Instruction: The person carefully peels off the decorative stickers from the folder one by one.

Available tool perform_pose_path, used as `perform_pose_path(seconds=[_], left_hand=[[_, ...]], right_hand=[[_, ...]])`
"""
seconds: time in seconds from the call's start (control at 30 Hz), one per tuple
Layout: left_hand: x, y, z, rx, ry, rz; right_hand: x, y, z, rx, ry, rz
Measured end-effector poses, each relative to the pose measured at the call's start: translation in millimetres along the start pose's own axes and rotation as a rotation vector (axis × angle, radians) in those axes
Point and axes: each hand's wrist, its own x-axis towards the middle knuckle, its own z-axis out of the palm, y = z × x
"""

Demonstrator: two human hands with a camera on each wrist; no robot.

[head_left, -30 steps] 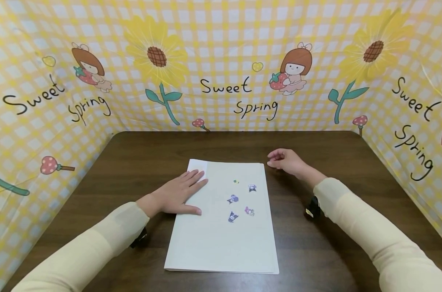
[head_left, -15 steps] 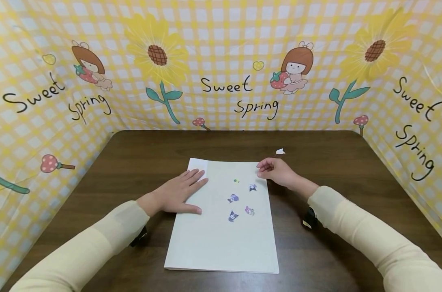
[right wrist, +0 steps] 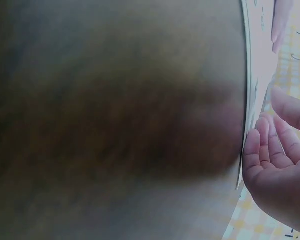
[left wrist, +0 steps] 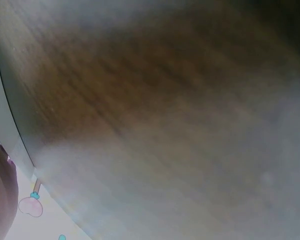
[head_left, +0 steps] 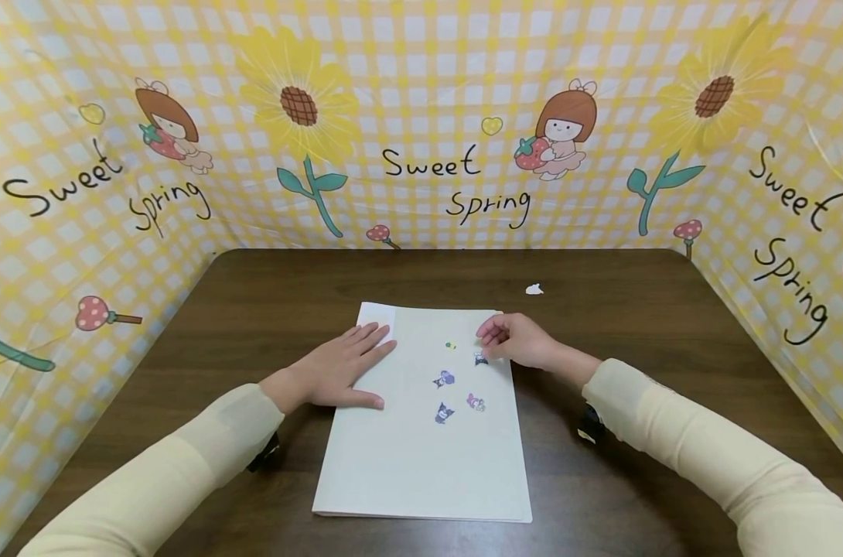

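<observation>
A large white folder or booklet (head_left: 421, 464) lies on the table, bearing several small cartoon stickers. My left hand (head_left: 334, 367) rests spread on its left side, fingertips over a brighter white strip (head_left: 377, 312) at the top left corner. Over the folder's upper right edge is my right hand (head_left: 526, 342), its fingers loosely bent and thumb apart from them; the right wrist view shows nothing held. The thumb tip overlaps a dark-and-white sticker (head_left: 480, 360). Nearby are a green-yellow sticker (head_left: 450, 346), a purple one (head_left: 445, 379) and a pink one (head_left: 476, 402).
A small white paper scrap (head_left: 534, 289) lies on the dark wooden table (head_left: 268, 286) beyond the folder's top right corner. Yellow checked cloth (head_left: 421, 93) with printed flowers and figures stands around the back and sides.
My right hand has moved left and nearer, from beyond the folder's top right corner to over the sticker there. The white scrap came into view where that hand was. The left hand stays put.
</observation>
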Motion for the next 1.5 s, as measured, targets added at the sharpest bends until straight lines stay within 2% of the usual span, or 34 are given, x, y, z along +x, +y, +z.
perform_pose_path(seconds=[0.17,0.53,0.8,1.03,1.5], left_hand=[[0.1,0.5,-0.4,-0.004,-0.003,-0.003],[-0.3,1.4,-1.8,0.001,-0.003,0.001],[-0.3,0.7,-0.8,-0.007,0.001,0.008],[-0.6,0.6,-1.4,0.0,0.006,0.006],[-0.1,0.7,-0.9,0.003,0.014,0.017]], right_hand=[[1.6,1.1,1.8,-0.079,-0.03,-0.026],[6.1,6.3,3.8,-0.178,-0.077,-0.068],[6.0,4.3,3.6,-0.199,-0.103,-0.045],[4.5,0.5,2.2,-0.249,-0.106,-0.09],[1.3,-4.6,0.8,-0.254,-0.151,-0.155]])
